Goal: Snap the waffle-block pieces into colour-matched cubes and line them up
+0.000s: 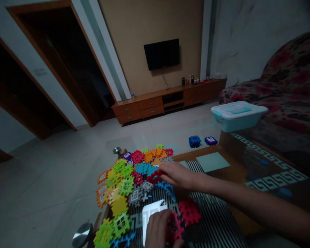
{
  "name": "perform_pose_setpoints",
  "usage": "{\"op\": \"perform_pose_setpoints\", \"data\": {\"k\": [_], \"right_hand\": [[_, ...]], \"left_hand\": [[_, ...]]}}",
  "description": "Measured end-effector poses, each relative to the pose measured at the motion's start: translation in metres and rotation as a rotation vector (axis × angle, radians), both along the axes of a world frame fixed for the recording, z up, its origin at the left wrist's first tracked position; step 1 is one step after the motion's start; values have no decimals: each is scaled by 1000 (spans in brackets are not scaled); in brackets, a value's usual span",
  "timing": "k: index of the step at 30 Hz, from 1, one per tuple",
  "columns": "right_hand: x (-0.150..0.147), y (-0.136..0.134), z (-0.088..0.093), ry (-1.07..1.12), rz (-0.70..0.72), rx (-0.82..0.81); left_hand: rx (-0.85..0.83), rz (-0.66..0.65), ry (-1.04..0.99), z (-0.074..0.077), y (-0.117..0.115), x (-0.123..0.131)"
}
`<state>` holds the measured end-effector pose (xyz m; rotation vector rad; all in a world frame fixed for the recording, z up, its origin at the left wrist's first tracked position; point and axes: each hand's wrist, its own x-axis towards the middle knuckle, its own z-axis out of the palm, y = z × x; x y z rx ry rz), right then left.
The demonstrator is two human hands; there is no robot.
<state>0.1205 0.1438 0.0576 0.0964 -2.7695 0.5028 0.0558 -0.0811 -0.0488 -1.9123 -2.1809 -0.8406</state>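
Note:
A heap of colourful interlocking plastic tiles (126,179) covers the near-left end of a glass table (248,168). My right hand (177,175) reaches in from the right. Its fingers are stretched out over the heap, tips touching a red tile (153,178) and blue ones. At the bottom edge my left hand (157,230) is closed on a red tile piece (175,227), held upright just above the table. Another red tile cluster (189,210) lies just right of it.
A white box with a teal lid (237,115) stands at the table's far right. A blue tile block (194,141) and a purple one (211,140) lie near it. A floral sofa (286,89) is on the right, a TV cabinet (167,100) at the wall.

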Motion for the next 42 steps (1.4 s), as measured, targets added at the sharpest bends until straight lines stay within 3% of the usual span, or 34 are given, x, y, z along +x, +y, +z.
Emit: {"op": "perform_pose_setpoints", "data": {"k": [4,7,10,14,18,21,24,27,29,32,36,39,42], "right_hand": [[50,35,5,50,-68,-235],[79,48,5,62,-145,-474],[96,51,3,-37,-135,-666],[98,39,-3,-156,28,-830],[91,20,-19,-217,60,-752],[89,12,-32,-235,-28,-555],[82,15,-34,-194,-105,-371],[53,21,-20,-151,-83,-240],[15,25,-8,-126,-20,-130],[-57,29,4,-123,52,54],[-145,28,1,-106,69,123],[-182,23,-8,-123,113,154],[-196,19,-12,-162,141,182]], "left_hand": [[-3,-117,7,20,46,24],[-99,-121,7,25,65,33],[-135,-105,-19,16,66,32],[-27,-30,23,0,45,13],[-65,123,184,11,24,-21],[-128,360,255,36,23,-50],[-299,458,253,65,34,-75],[-485,495,228,86,48,-94],[-566,530,237,91,54,-103],[-621,567,264,84,50,-119],[-697,676,301,66,31,-142],[-748,728,312,64,21,-150],[-730,725,294,70,23,-145]]}}
